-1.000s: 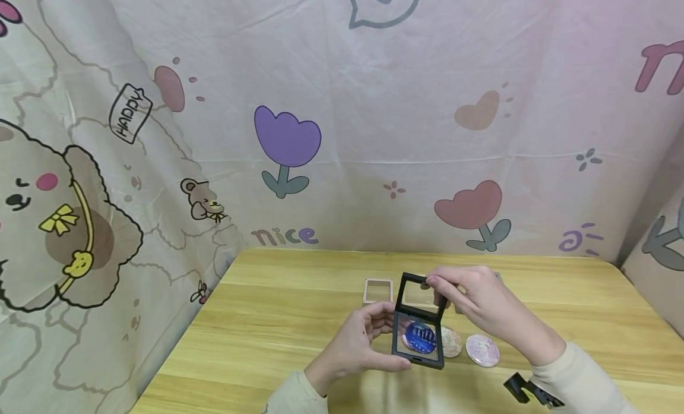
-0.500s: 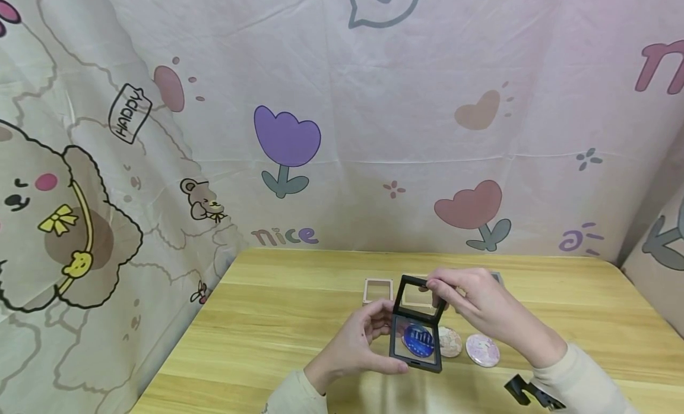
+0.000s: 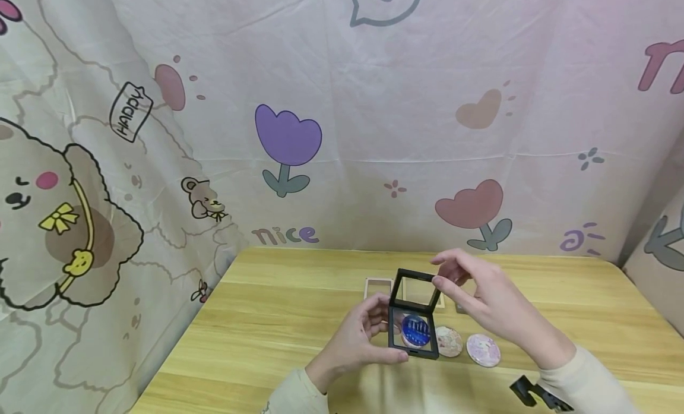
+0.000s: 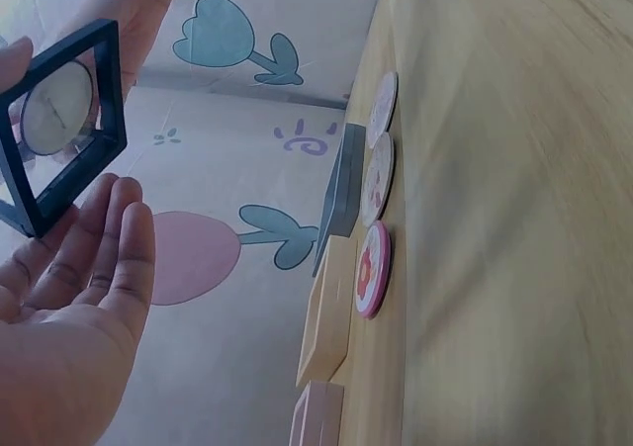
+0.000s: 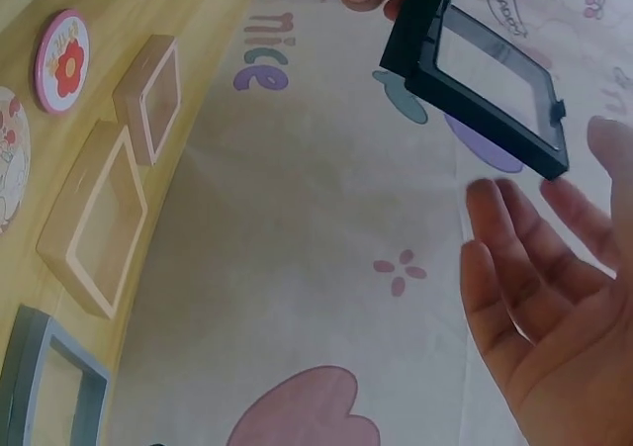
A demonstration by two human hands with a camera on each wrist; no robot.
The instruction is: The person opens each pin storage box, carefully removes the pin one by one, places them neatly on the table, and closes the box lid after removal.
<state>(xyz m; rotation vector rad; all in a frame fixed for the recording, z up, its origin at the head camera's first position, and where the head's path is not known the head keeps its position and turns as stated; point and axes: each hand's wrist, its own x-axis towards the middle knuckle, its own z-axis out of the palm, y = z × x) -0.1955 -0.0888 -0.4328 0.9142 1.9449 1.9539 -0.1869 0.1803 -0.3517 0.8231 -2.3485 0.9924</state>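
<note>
In the head view my left hand [image 3: 355,337] grips the lower half of a black hinged display case [image 3: 411,309] with clear film, held above the table. Inside the case's lower half is a round blue badge [image 3: 415,332]; its pale back with a pin [image 4: 57,108] shows in the left wrist view. The lid stands raised. My right hand [image 3: 497,301] is at the lid's upper right corner, fingers loosely extended. In the right wrist view one fingertip touches or nearly touches the lid's corner [image 5: 557,164]; nothing is pinched.
On the wooden table [image 3: 256,319] lie a cream badge [image 3: 450,343], a purple badge [image 3: 483,350] and a pink-rimmed flower badge [image 4: 372,268]. Behind them stand a pink case [image 5: 148,100], a beige case [image 5: 64,233] and a grey-blue case [image 5: 30,367]. Printed cloth [image 3: 363,218] hangs at the back.
My right hand has let go of the lid's top edge, its fingers lifting and spreading. The black case has shifted slightly left and up in my left hand, its lid still raised.
</note>
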